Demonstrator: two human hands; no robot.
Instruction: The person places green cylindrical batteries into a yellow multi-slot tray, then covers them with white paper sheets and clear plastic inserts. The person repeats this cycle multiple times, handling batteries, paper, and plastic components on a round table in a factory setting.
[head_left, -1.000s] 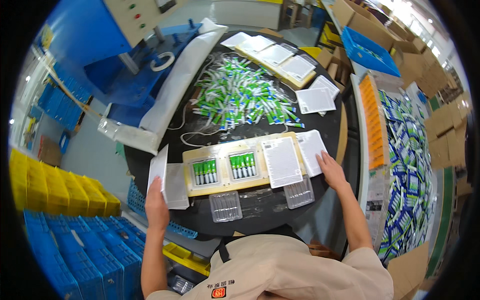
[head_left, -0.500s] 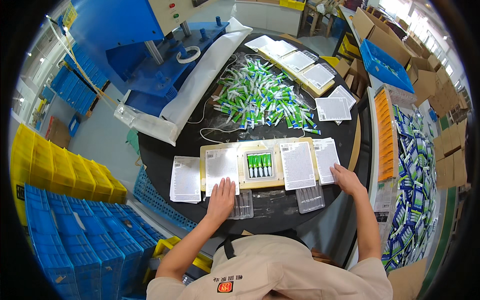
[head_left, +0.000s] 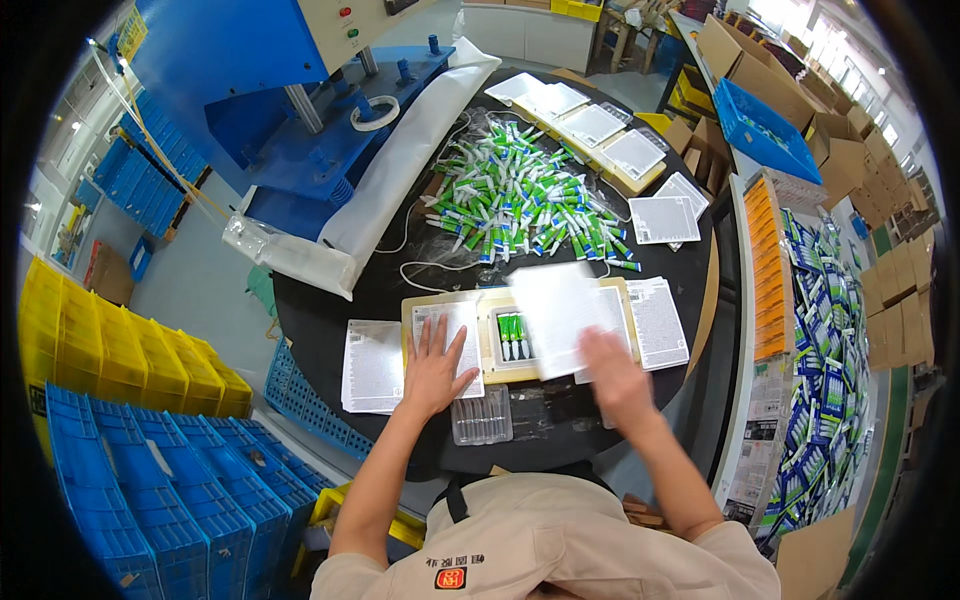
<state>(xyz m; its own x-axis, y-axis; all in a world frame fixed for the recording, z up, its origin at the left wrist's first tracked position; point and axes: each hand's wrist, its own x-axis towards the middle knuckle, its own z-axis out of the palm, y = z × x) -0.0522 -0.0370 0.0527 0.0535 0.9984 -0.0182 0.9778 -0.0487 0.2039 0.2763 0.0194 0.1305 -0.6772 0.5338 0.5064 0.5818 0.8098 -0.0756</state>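
Note:
My left hand lies flat with fingers spread on a white printed card at the left part of a cream-coloured tray. Blurred by motion, my right hand grips another white card by its lower right edge. That card is tilted over the tray's middle and partly hides a clear blister with small green-and-white tubes. Behind it, a further card covers the tray's right part. Stacks of cards lie left and right of the tray.
A large heap of green-and-white tubes covers the round black table's middle. Beyond it stands a second tray with cards. An empty clear blister lies near me. A blue press rises at far left; blue crates stand at left.
My right hand has moved left from the right-hand stack, bringing a card over the tray's middle. My left hand has slid further up its card, fingers now spread.

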